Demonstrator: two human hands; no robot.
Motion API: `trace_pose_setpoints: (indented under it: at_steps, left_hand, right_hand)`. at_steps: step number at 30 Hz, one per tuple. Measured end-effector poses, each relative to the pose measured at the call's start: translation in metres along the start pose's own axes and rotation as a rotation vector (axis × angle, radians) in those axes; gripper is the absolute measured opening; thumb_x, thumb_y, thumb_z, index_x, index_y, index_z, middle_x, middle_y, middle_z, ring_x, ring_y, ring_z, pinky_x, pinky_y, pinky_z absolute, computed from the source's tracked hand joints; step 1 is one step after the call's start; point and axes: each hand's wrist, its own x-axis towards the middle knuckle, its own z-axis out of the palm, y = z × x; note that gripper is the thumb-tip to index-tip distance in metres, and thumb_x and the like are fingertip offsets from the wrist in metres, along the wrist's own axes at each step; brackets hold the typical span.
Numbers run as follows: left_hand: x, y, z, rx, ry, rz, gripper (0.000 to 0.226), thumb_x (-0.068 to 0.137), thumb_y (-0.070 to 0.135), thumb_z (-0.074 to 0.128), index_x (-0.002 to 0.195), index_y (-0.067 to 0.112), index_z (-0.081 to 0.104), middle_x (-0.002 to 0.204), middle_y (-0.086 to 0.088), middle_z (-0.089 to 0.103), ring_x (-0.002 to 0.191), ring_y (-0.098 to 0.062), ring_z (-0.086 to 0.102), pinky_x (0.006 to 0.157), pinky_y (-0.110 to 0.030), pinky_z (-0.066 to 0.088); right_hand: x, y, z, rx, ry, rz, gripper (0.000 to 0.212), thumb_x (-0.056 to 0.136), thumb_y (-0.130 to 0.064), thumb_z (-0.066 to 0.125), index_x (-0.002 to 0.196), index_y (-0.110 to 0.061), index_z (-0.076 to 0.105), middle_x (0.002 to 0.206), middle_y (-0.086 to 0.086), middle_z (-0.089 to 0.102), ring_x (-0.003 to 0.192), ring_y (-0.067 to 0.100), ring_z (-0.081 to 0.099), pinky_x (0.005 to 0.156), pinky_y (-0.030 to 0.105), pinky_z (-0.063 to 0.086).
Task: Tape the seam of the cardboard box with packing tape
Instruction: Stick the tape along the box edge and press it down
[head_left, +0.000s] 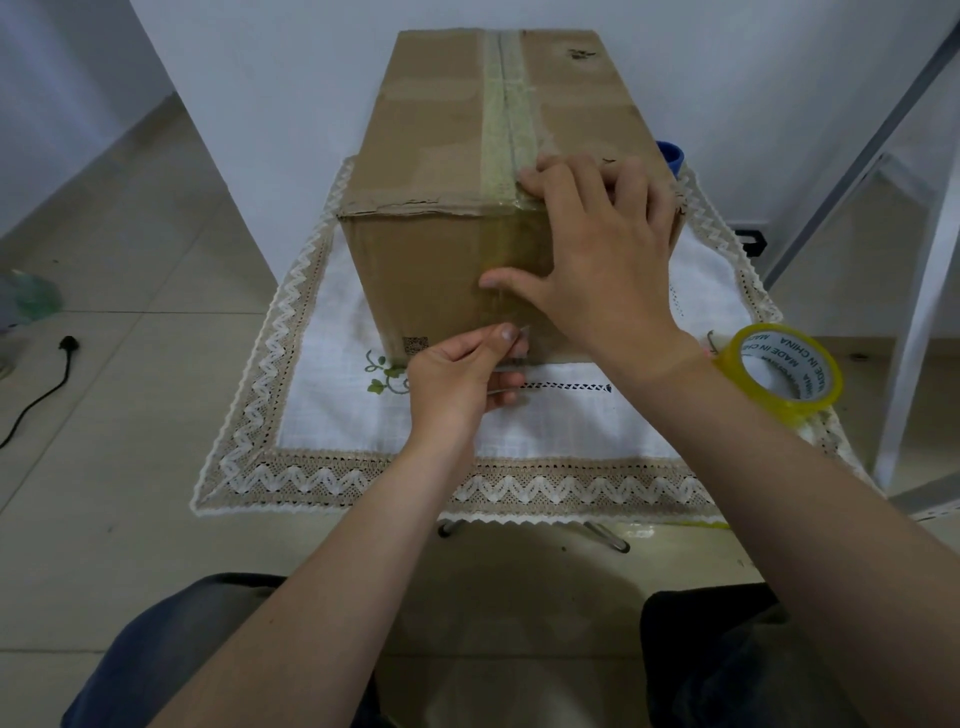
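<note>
A brown cardboard box (431, 156) stands on a small cloth-covered table. A strip of clear tape (506, 104) runs along its top seam and bends down over the near face. My right hand (597, 249) lies spread over the box's near top edge, fingers on the lid and thumb pressing the tape against the front face. Lower down, my left hand (462, 374) pinches the loose end of the tape at the bottom of that face. A yellowish roll of packing tape (784, 369) lies on the table to the right, apart from both hands.
The white tablecloth with a lace border (311, 467) covers the low table. A blue object (672, 156) shows behind the box at the right. A white metal frame (914, 291) stands at the right. A black cable with a plug (65, 364) lies on the tiled floor at the left.
</note>
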Motion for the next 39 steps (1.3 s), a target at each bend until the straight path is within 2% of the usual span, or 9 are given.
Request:
trace_pose_setpoints:
  at_steps: [3, 7, 13, 21, 23, 27, 29, 32, 39]
  left_hand:
    - [0.001, 0.0, 0.001, 0.002, -0.002, -0.008, 0.01, 0.093, 0.02, 0.076, 0.098, 0.013, 0.08, 0.081, -0.001, 0.08, 0.054, -0.012, 0.064, 0.051, -0.023, 0.055]
    - [0.001, 0.0, 0.001, 0.001, -0.002, -0.005, 0.007, 0.093, 0.021, 0.076, 0.095, 0.016, 0.08, 0.082, -0.001, 0.08, 0.054, -0.012, 0.064, 0.051, -0.024, 0.056]
    - [0.0, 0.001, 0.0, 0.002, 0.004, 0.0, 0.014, 0.093, 0.021, 0.076, 0.103, 0.012, 0.079, 0.08, 0.0, 0.079, 0.055, -0.011, 0.066, 0.05, -0.023, 0.055]
    - [-0.005, 0.005, 0.002, -0.065, -0.015, -0.079, 0.011, 0.092, 0.021, 0.076, 0.1, 0.014, 0.08, 0.082, 0.0, 0.08, 0.057, -0.011, 0.067, 0.051, -0.023, 0.056]
    - [-0.005, 0.005, 0.002, -0.065, -0.018, -0.085, 0.008, 0.092, 0.021, 0.076, 0.097, 0.016, 0.079, 0.083, 0.0, 0.08, 0.058, -0.011, 0.068, 0.052, -0.023, 0.056]
    - [-0.005, 0.005, 0.002, -0.048, -0.009, -0.086, 0.007, 0.093, 0.021, 0.076, 0.097, 0.017, 0.079, 0.085, 0.0, 0.081, 0.058, -0.01, 0.068, 0.052, -0.022, 0.057]
    - [-0.005, 0.005, 0.003, -0.041, -0.008, -0.086, 0.01, 0.092, 0.022, 0.076, 0.1, 0.016, 0.079, 0.086, 0.001, 0.081, 0.059, -0.01, 0.068, 0.053, -0.023, 0.057]
    - [-0.003, 0.004, 0.002, -0.025, -0.01, -0.086, 0.016, 0.092, 0.024, 0.077, 0.105, 0.016, 0.079, 0.087, 0.002, 0.081, 0.061, -0.009, 0.068, 0.058, -0.024, 0.059]
    - [-0.002, 0.003, 0.002, -0.028, -0.005, -0.074, 0.011, 0.092, 0.025, 0.077, 0.101, 0.02, 0.08, 0.088, 0.002, 0.081, 0.061, -0.009, 0.068, 0.062, -0.024, 0.06]
  right_hand:
    - [0.009, -0.002, -0.008, 0.092, 0.03, 0.091, 0.058, 0.092, -0.078, 0.043, 0.115, -0.03, 0.066, 0.119, -0.013, 0.066, 0.114, 0.027, 0.052, 0.097, 0.048, 0.036]
    - [0.012, 0.003, -0.009, 0.085, 0.028, 0.066, 0.054, 0.093, -0.075, 0.045, 0.114, -0.031, 0.068, 0.117, -0.014, 0.068, 0.113, 0.027, 0.053, 0.095, 0.048, 0.038]
    - [-0.001, 0.009, -0.003, 0.02, -0.039, -0.032, 0.073, 0.08, -0.069, 0.069, 0.14, -0.029, 0.053, 0.147, -0.01, 0.055, 0.128, 0.029, 0.049, 0.108, 0.049, 0.031]
    - [-0.004, 0.009, -0.001, 0.025, -0.04, -0.025, 0.085, 0.073, -0.068, 0.077, 0.144, -0.028, 0.051, 0.149, -0.008, 0.054, 0.132, 0.029, 0.047, 0.112, 0.049, 0.028]
    - [-0.004, 0.009, -0.002, 0.042, -0.025, -0.025, 0.079, 0.075, -0.069, 0.073, 0.141, -0.03, 0.055, 0.146, -0.011, 0.057, 0.129, 0.027, 0.049, 0.109, 0.047, 0.03]
    - [0.008, 0.012, -0.01, 0.189, 0.061, 0.063, 0.043, 0.095, -0.065, 0.056, 0.12, -0.034, 0.071, 0.127, -0.019, 0.069, 0.115, 0.022, 0.053, 0.097, 0.042, 0.032]
    - [0.012, 0.013, -0.011, 0.227, 0.08, 0.089, 0.038, 0.096, -0.064, 0.055, 0.112, -0.035, 0.075, 0.118, -0.02, 0.072, 0.111, 0.022, 0.053, 0.093, 0.04, 0.03]
    - [0.011, 0.016, -0.007, 0.226, 0.079, 0.05, 0.041, 0.093, -0.066, 0.058, 0.113, -0.034, 0.074, 0.122, -0.018, 0.071, 0.11, 0.024, 0.053, 0.092, 0.041, 0.032]
    - [0.0, 0.024, -0.003, 0.103, 0.043, -0.079, 0.062, 0.082, -0.065, 0.069, 0.133, -0.03, 0.062, 0.141, -0.015, 0.062, 0.119, 0.028, 0.053, 0.097, 0.043, 0.031]
